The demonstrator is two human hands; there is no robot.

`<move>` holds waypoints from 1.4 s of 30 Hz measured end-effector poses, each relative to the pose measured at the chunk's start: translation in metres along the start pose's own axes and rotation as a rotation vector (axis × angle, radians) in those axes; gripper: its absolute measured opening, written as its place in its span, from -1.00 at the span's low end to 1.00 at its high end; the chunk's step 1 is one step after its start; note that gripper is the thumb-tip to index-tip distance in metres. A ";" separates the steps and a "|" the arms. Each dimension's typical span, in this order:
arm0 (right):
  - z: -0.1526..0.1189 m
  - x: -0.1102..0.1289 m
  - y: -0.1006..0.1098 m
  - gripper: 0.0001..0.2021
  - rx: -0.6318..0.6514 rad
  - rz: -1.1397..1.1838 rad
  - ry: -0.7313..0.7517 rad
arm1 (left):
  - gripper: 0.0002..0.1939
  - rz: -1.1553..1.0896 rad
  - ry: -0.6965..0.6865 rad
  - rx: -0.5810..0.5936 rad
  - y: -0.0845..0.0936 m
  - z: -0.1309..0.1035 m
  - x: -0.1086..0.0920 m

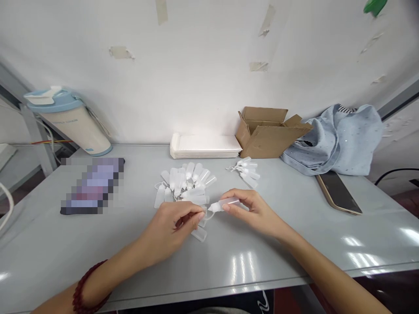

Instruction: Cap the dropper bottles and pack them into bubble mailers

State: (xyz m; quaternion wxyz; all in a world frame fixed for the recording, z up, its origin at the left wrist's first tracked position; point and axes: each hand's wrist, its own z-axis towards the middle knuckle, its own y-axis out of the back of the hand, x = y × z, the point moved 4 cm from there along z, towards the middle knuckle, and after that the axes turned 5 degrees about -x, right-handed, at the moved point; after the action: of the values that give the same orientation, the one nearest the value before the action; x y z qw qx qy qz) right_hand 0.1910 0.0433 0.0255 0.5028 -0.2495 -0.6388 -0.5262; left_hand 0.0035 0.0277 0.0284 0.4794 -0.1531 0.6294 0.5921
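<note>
A small translucent dropper bottle [231, 202] with a white pointed nozzle lies sideways between the thumb and fingers of my right hand [250, 208]. The nozzle points left, toward my left hand [178, 220], which is closed in a pinch just beside the tip. A thin white strap curves from the bottle's neck to the left fingertips; the cap there is mostly hidden by them. Behind my left hand lies a pile of similar bottles [188, 176] with straps and white tops. One loose bottle [199, 234] shows beside the left thumb, resting on the grey table [278, 270].
Several more bottles [248, 171] lie farther back. Against the wall stand a stack of white flat pieces [206, 146] and an open cardboard box [271, 139]. A light-blue bag [347, 139] and a phone [338, 192] are right; a tumbler [75, 124] and a blurred-out device [94, 185] are left.
</note>
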 end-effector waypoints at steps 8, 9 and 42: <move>-0.005 0.002 -0.010 -0.80 0.087 -0.061 0.043 | -0.74 0.067 -0.074 0.033 -0.006 -0.002 0.000; -0.005 0.001 -0.010 -0.80 0.100 -0.064 0.045 | -0.73 0.065 -0.077 0.048 -0.007 -0.002 0.000; 0.001 -0.002 -0.010 -0.80 0.033 0.088 0.022 | -0.83 0.111 -0.163 -0.027 0.000 -0.004 0.000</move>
State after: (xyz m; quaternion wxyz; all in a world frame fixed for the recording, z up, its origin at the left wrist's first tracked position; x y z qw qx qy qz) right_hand 0.1829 0.0412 0.0193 0.5363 -0.2633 -0.6304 -0.4956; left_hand 0.0021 0.0238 0.0275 0.4931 -0.0758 0.5879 0.6368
